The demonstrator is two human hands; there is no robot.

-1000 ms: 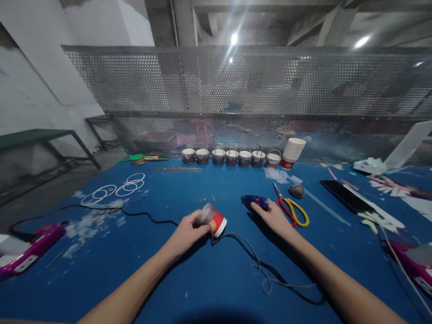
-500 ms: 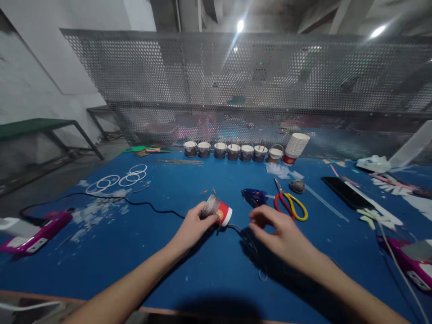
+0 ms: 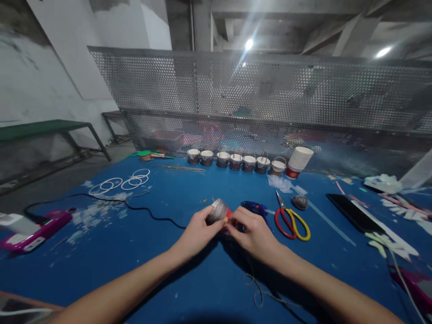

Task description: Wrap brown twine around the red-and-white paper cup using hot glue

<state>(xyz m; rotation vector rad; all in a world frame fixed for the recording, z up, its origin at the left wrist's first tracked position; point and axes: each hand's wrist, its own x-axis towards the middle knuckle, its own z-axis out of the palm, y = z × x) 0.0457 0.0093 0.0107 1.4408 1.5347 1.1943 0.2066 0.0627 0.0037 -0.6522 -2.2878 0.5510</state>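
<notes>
The cup [image 3: 219, 210], partly wrapped in grey cord, is tilted above the blue surface [image 3: 162, 265]. The left hand [image 3: 201, 227] is clamped on it; the right hand [image 3: 251, 227] has its fingertips at the cup's red part, and whether they grip cannot be told. Beyond the cup stand seven pails [image 3: 249, 164], white inside, any contents too small to tell. Beyond it to the right, a stack [image 3: 299, 161] holds cups nested together.
</notes>
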